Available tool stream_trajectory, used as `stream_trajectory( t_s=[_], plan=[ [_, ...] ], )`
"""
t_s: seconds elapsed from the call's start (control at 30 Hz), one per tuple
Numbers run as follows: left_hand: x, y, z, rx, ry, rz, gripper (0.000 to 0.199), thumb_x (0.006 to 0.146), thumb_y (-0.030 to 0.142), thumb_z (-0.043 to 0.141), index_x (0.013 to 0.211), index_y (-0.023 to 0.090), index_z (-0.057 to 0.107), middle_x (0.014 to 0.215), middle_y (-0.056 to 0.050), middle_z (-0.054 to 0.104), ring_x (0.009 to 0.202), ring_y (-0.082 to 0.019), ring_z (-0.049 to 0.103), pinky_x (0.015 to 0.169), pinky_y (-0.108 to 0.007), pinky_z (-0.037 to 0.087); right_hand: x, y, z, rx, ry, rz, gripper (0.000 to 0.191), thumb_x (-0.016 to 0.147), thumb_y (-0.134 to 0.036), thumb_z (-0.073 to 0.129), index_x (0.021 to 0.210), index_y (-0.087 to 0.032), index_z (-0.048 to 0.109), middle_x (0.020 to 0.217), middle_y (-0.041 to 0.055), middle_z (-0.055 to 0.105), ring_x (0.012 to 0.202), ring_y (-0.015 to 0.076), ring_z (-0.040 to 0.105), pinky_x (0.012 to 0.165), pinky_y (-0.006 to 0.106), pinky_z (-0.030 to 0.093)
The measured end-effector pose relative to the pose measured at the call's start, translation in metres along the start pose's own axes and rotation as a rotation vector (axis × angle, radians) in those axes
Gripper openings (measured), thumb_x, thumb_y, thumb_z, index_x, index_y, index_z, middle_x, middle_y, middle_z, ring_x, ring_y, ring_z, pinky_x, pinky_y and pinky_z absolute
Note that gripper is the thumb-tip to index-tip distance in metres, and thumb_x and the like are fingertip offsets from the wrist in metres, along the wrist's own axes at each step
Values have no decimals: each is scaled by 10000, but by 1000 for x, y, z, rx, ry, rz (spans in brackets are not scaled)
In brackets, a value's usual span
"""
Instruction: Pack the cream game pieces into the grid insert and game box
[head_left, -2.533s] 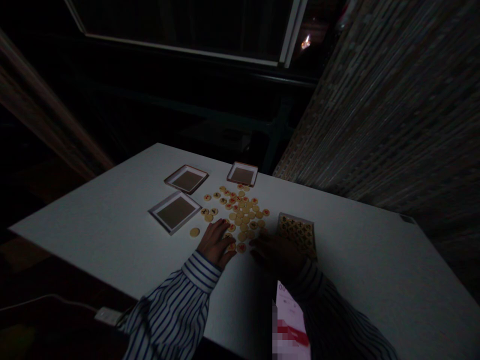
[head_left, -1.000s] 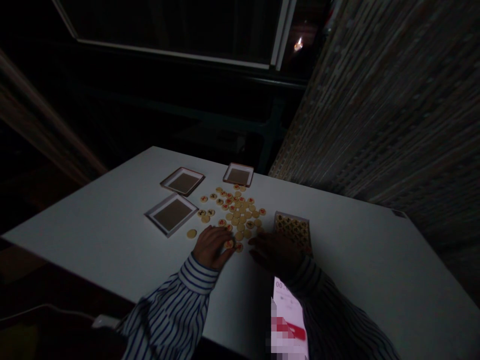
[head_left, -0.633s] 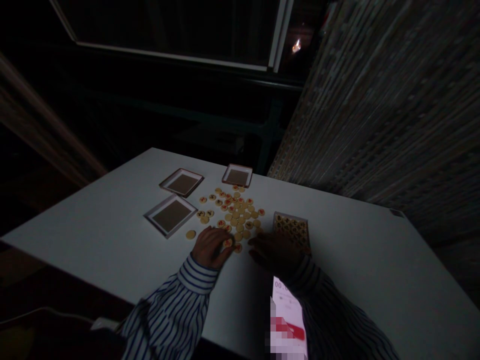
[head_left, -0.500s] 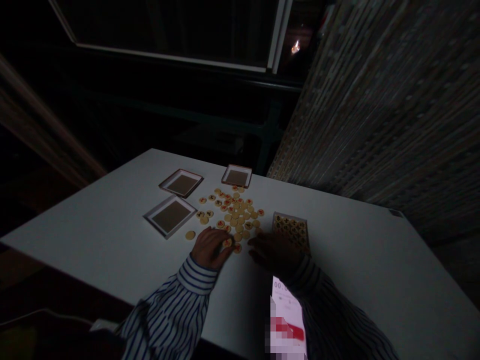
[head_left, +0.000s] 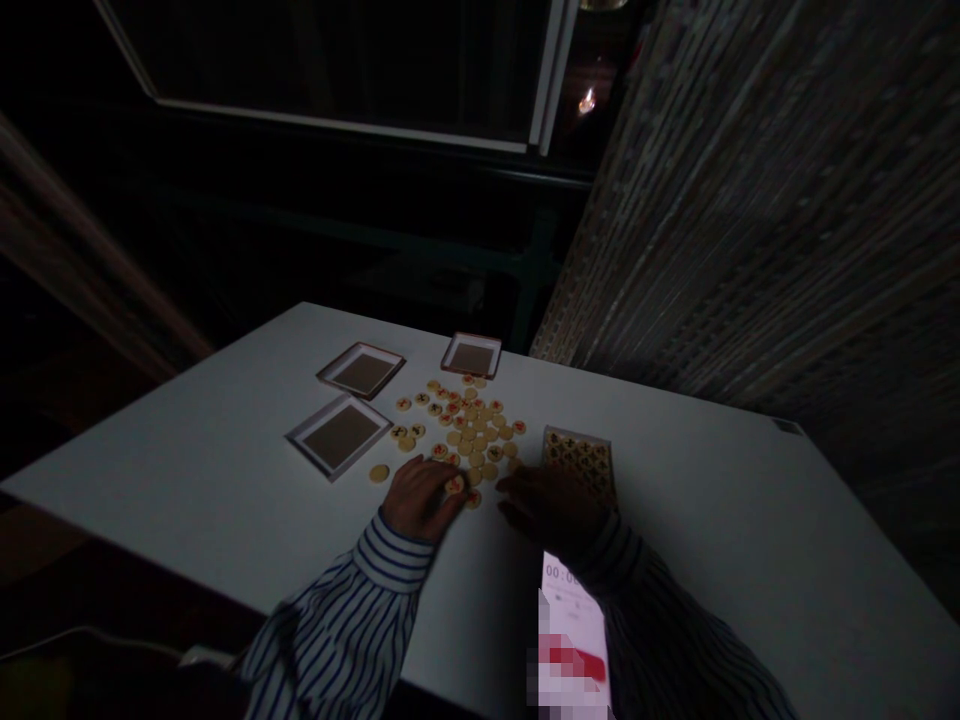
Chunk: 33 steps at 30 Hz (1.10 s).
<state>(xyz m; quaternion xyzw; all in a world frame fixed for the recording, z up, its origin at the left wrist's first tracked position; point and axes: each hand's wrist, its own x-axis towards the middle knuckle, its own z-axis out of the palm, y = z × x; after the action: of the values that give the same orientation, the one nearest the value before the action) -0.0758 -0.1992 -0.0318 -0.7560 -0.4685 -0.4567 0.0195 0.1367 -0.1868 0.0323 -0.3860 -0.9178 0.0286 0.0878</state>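
Observation:
A loose heap of round, pale wooden xiangqi pieces lies in the middle of the white table, some face up with red or black characters, others blank side up. My left hand is at the heap's near edge, with thumb and fingers closed around a red-marked xiangqi piece. Just right of it, another red-marked piece lies on the table. My right hand, in deep shadow, hovers at the heap's right side. Its thumb and fingers look apart, with nothing visible between them. It partly covers a box filled with rows of black-marked pieces.
Three shallow open trays stand on the white table: a near-left one, a far-left one and a back one. A lit phone showing a timer lies under my right forearm. A string curtain hangs behind on the right.
The view has shifted very slightly. Both hands keep nearly the same pose, and the red-marked piece stays in my left hand.

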Motion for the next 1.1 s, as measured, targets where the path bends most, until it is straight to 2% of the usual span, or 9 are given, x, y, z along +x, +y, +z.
stream_trajectory(
  t_s=[0.23, 0.67, 0.83, 0.97, 1.1],
  plan=[
    [2, 3, -1, -4, 11, -3, 257, 760, 359, 577, 951, 186, 583, 901, -69, 678, 858, -198, 616, 864, -427, 443, -2, 0, -1, 3, 24, -9, 260, 829, -305, 424, 941, -164, 612, 850, 75, 628, 779, 174, 589, 668, 309, 452],
    [5, 4, -3, 3, 22, 14, 272, 757, 377, 578, 948, 184, 576, 879, -67, 677, 837, -193, 620, 854, -420, 458, -2, 2, -2, -11, -14, -10, 276, 839, -329, 423, 981, -180, 607, 903, 75, 640, 796, 190, 606, 687, 324, 464],
    [9, 6, -4, -10, 23, 26, 255, 758, 359, 580, 933, 174, 584, 873, -73, 676, 831, -192, 614, 841, -409, 463, -6, 8, -2, 10, 66, -13, 262, 840, -322, 434, 981, -183, 605, 885, 65, 644, 812, 175, 599, 720, 307, 459],
    [13, 12, -4, -29, 27, 43, 241, 763, 337, 579, 939, 174, 581, 888, -74, 675, 854, -193, 610, 841, -396, 466, -9, 14, -3, -26, 130, -16, 265, 842, -334, 429, 965, -182, 607, 867, 67, 649, 780, 171, 597, 684, 299, 462],
    [18, 18, -2, -53, 9, 33, 241, 767, 319, 571, 957, 172, 581, 901, -75, 670, 882, -198, 600, 846, -389, 465, -11, 20, -8, -51, 100, 12, 281, 839, -339, 427, 990, -182, 605, 876, 73, 650, 774, 182, 600, 661, 308, 465]
  ],
)
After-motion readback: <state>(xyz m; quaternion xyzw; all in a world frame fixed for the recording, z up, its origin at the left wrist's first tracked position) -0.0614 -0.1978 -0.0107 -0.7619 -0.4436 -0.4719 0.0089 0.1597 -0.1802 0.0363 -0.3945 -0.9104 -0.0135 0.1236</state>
